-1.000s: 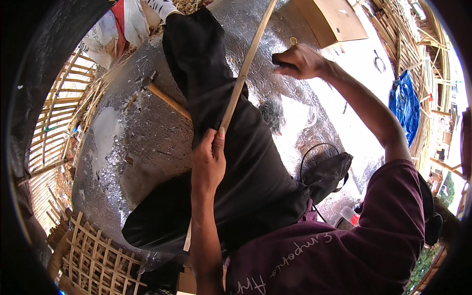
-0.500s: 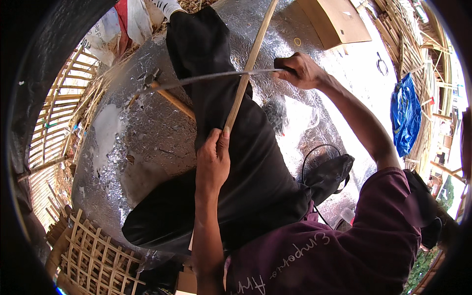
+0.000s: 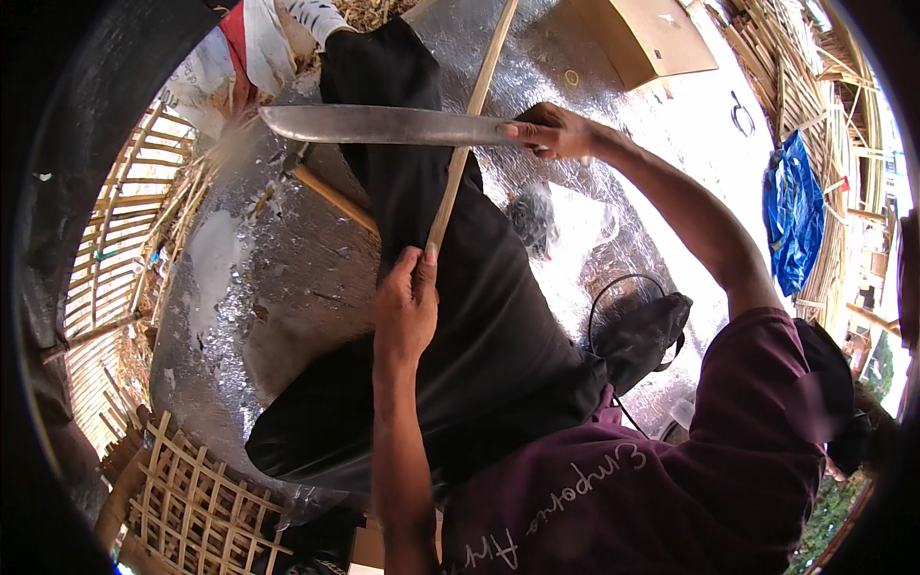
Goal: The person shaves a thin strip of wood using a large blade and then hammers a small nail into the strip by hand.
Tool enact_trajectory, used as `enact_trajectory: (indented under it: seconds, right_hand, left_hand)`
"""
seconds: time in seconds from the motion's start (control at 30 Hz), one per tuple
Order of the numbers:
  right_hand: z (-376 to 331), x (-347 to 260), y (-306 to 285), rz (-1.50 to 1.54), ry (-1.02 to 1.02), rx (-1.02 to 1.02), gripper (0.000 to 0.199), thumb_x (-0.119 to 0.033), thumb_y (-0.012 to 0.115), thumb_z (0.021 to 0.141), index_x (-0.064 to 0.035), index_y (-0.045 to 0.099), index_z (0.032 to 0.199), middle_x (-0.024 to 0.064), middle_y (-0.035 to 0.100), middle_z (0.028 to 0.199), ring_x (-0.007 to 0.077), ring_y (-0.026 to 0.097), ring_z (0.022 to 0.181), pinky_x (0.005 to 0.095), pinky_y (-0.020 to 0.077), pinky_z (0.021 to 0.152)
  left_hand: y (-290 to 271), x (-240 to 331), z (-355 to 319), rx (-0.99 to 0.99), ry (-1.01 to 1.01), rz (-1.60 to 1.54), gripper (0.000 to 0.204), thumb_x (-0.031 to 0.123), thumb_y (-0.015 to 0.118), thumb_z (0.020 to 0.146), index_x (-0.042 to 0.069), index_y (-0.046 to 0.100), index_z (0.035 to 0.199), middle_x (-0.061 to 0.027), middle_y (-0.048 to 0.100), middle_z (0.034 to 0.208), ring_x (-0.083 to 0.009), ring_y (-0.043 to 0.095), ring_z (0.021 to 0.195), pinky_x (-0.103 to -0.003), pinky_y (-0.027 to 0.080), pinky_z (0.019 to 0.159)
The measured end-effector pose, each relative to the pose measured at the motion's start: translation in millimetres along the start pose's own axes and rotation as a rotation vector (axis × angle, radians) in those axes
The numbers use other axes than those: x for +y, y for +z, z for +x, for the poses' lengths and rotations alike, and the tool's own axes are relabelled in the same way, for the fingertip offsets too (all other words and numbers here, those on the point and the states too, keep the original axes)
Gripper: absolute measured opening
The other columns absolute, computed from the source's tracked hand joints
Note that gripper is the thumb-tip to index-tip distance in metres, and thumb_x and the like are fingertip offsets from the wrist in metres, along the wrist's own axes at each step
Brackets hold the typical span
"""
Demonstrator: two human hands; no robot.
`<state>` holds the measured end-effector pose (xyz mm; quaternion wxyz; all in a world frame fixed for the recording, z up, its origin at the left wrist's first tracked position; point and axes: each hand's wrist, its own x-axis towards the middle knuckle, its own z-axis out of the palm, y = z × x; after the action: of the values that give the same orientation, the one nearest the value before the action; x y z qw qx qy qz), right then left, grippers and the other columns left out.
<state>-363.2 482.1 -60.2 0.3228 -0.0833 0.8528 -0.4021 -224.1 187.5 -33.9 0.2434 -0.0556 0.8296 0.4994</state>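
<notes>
My left hand (image 3: 406, 302) is closed on the lower end of a long, narrow bamboo strip (image 3: 486, 81), which slants up and away over my black-trousered leg (image 3: 398, 182). In my right hand (image 3: 561, 132) is a machete (image 3: 374, 125), its handle hidden inside my fingers. The broad grey blade points left with its flat side showing, and crosses over the strip above my left hand. Whether the blade touches the strip, I cannot tell. Under my leg lies a tool with a wooden handle (image 3: 335, 199), its dark head partly in view.
I sit on a silvery foil sheet (image 3: 307, 259). A cardboard box (image 3: 656, 38) stands far right, near a blue tarp (image 3: 793, 216) and stacked bamboo strips (image 3: 767, 53). A clear plastic bag (image 3: 575, 220) and a black bag (image 3: 642, 345) lie right of my leg. Woven bamboo lattice (image 3: 196, 494) is near left.
My right hand has shifted slightly left and down. The machete has turned from edge-on to show its flat side. My left hand keeps hold of the strip, a little further left.
</notes>
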Motion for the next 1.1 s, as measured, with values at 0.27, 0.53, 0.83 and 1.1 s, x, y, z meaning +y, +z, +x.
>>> enact_trajectory:
  seconds: [0.27,0.53,0.83,1.1]
  right_hand:
    - [-69,-34,58,-0.18,-0.099,0.583,0.043,-0.044,0.051,0.096,-0.0036,0.065,0.102,0.0132,0.061,0.068,0.023,0.061,0.061,0.0346,0.0471,0.061]
    - [-87,-23,107,-0.214,-0.047,0.958,0.036,-0.023,0.062,0.093,-0.0092,0.059,0.126,0.015,0.068,0.092,0.0236,0.069,0.079,0.0333,0.0521,0.069]
    - [-75,-21,119,-0.064,0.037,0.948,0.041,-0.028,0.06,0.094,-0.0096,0.056,0.131,0.0135,0.068,0.087,0.0152,0.066,0.079,0.0306,0.0498,0.074]
    - [-62,-16,121,0.512,0.145,0.918,0.045,-0.038,0.056,0.097,0.0005,0.059,0.121,0.0047,0.06,0.077,0.0118,0.056,0.071,0.0274,0.0447,0.063]
  left_hand:
    - [9,7,-5,-0.009,0.028,-0.061,0.035,0.033,0.045,0.102,0.001,0.052,0.089,-0.0144,0.052,0.068,-0.0276,0.049,0.059,-0.04,0.041,0.059]
    - [-2,36,-9,-0.067,-0.093,0.045,0.031,0.029,0.044,0.102,0.001,0.052,0.092,-0.02,0.058,0.075,-0.0413,0.056,0.07,-0.046,0.041,0.061]
    - [1,31,-12,-0.038,-0.073,0.006,0.03,0.029,0.045,0.102,0.001,0.051,0.093,-0.0193,0.059,0.076,-0.0412,0.056,0.071,-0.046,0.042,0.062]
    - [-7,18,-4,-0.165,-0.179,-0.249,0.035,0.034,0.045,0.102,0.003,0.05,0.086,-0.0061,0.045,0.06,-0.0189,0.048,0.054,-0.034,0.036,0.053]
